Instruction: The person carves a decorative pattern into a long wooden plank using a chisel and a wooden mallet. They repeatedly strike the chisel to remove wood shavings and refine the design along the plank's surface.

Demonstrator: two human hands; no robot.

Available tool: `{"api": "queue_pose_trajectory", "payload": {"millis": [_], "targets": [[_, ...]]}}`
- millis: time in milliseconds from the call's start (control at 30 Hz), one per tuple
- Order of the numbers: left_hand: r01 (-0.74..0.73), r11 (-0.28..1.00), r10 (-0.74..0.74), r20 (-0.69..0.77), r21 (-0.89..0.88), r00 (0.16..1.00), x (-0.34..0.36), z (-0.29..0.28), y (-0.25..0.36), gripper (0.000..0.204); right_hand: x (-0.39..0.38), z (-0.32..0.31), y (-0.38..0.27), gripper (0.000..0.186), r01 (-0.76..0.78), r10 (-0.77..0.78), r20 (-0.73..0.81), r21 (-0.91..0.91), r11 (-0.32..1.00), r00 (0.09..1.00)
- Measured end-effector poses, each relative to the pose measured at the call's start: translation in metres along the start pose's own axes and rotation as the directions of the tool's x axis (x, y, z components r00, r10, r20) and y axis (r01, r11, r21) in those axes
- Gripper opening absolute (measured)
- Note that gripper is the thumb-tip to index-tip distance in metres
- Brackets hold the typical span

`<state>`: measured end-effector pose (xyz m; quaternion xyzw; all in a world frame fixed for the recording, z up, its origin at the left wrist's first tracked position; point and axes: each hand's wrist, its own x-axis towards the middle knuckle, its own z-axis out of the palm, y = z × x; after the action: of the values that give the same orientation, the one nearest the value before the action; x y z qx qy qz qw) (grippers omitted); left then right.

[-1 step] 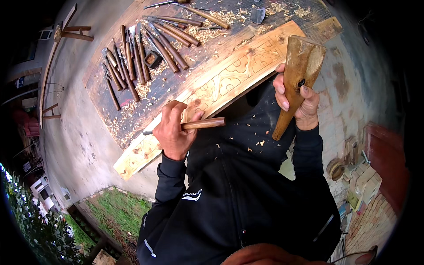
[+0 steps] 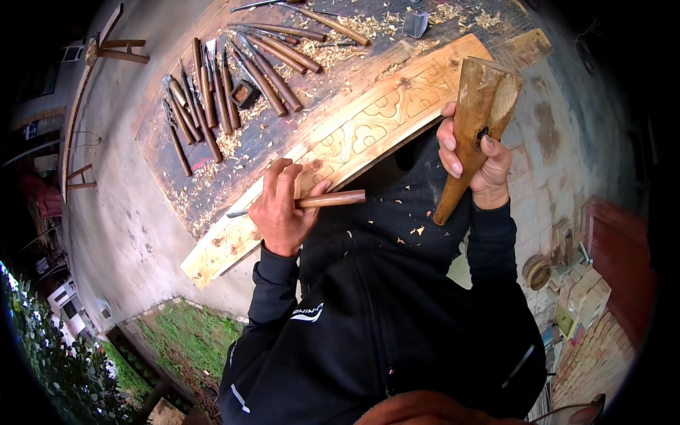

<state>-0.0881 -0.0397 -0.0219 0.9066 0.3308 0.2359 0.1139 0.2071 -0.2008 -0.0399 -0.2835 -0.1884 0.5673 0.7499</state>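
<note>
My left hand point(image 2: 278, 210) is closed round a wood-carving chisel point(image 2: 333, 199). The wooden handle sticks out to the right, and the metal tip shows left of the hand, over the near-left part of a long pine board point(image 2: 340, 142). Carved outlines of petals and diagonal lines run along that board. On the right, my right hand point(image 2: 478, 159) grips a wooden mallet point(image 2: 487, 95), its thick head up and its narrow end pointing down toward my lap. The mallet is held beside the board's far right end, and its head overlaps that end in view.
Several carving chisels point(image 2: 273, 81) lie spread over the worn workbench point(image 2: 283, 131) among wood shavings point(image 2: 368, 27). A small dark square box point(image 2: 245, 94) sits between them. A wooden bench point(image 2: 79, 106) stands far left. Stacked wood pieces point(image 2: 584, 297) are at the lower right.
The chisel in my left hand has shifted very slightly, its handle end a little to the right. The mallet's narrow end has moved a touch left. Both holds are the same.
</note>
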Motion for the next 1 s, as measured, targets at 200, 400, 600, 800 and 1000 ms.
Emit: {"api": "queue_pose_trajectory", "payload": {"millis": [200,400,600,800,1000], "targets": [[-0.075,0.994,0.062,0.161,0.074,0.985,-0.006,0.02,-0.011,0.1,0.001,-0.01,-0.004,0.084,-0.04,0.04,0.003,0.061,0.997,0.999],[0.025,0.991,-0.061,0.282,0.13,0.957,-0.004,0.021,-0.012,0.114,0.001,-0.005,-0.001,0.075,0.031,-0.032,0.004,0.112,0.993,0.999],[0.014,0.991,-0.055,0.301,0.136,0.952,-0.001,0.019,-0.018,0.111,-0.001,-0.01,0.001,0.076,0.013,-0.016,0.021,0.13,0.991,1.0],[-0.011,0.989,-0.037,0.319,0.146,0.947,-0.006,0.008,-0.031,0.112,-0.002,-0.009,0.0,0.074,-0.006,0.003,0.02,0.15,0.989,1.0],[0.047,0.985,-0.106,0.373,0.165,0.922,-0.01,-0.003,-0.036,0.116,-0.006,-0.016,0.0,0.085,-0.028,0.03,-0.01,0.152,0.988,1.0]]}}
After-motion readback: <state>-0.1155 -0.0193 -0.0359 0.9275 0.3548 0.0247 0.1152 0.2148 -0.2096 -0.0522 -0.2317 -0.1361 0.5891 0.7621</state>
